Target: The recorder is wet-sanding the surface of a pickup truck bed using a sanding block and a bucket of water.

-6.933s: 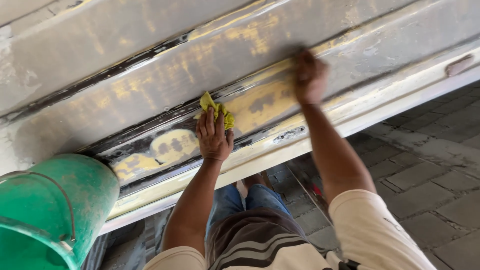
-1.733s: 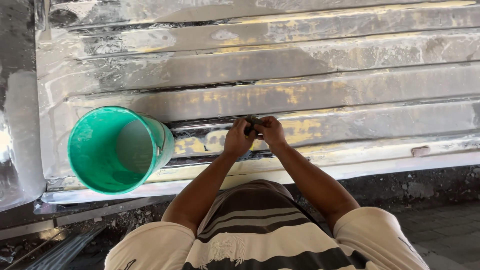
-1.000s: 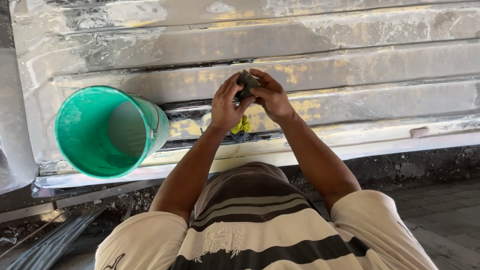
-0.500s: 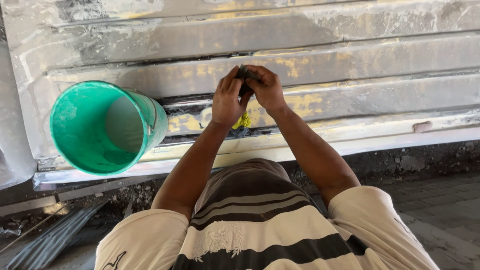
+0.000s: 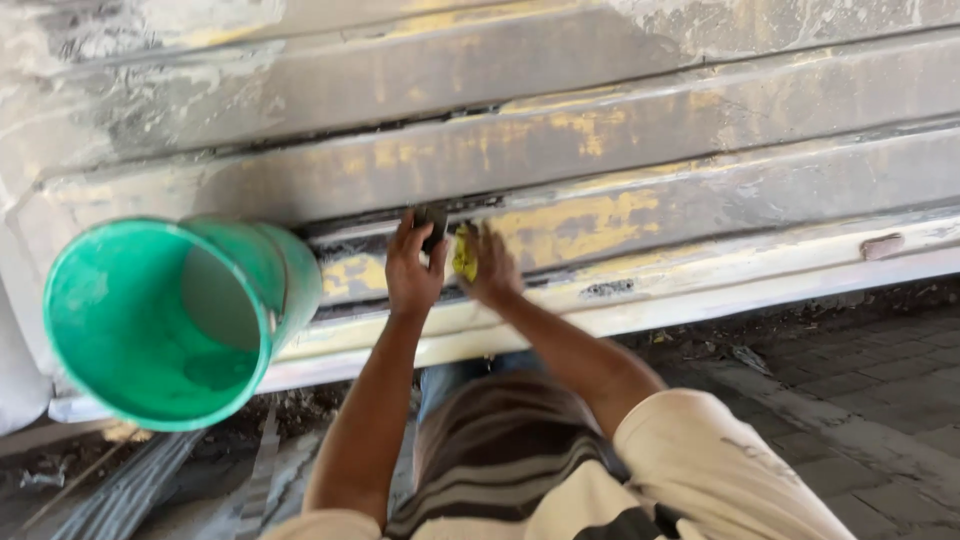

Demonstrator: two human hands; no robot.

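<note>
A large ribbed metal panel [image 5: 620, 150], grey-white with worn yellow patches, fills the upper view. My left hand [image 5: 412, 268] presses a small dark sanding pad [image 5: 432, 222] against a groove in the panel. Just to its right, my right hand [image 5: 490, 268] holds a yellow cloth [image 5: 465, 255] against the same groove. Both forearms reach up from my striped shirt at the bottom.
A green plastic bucket [image 5: 150, 320] lies tilted on the panel's lower ledge, left of my hands, its mouth facing me. A small brownish lump [image 5: 881, 245] sits on the ledge at far right. Paved ground [image 5: 850, 370] lies below right; metal bars lie at bottom left.
My hands, held together on the dark pad a moment ago, have separated. The left keeps the pad on the groove and the right holds the yellow cloth beside it. The view has tilted.
</note>
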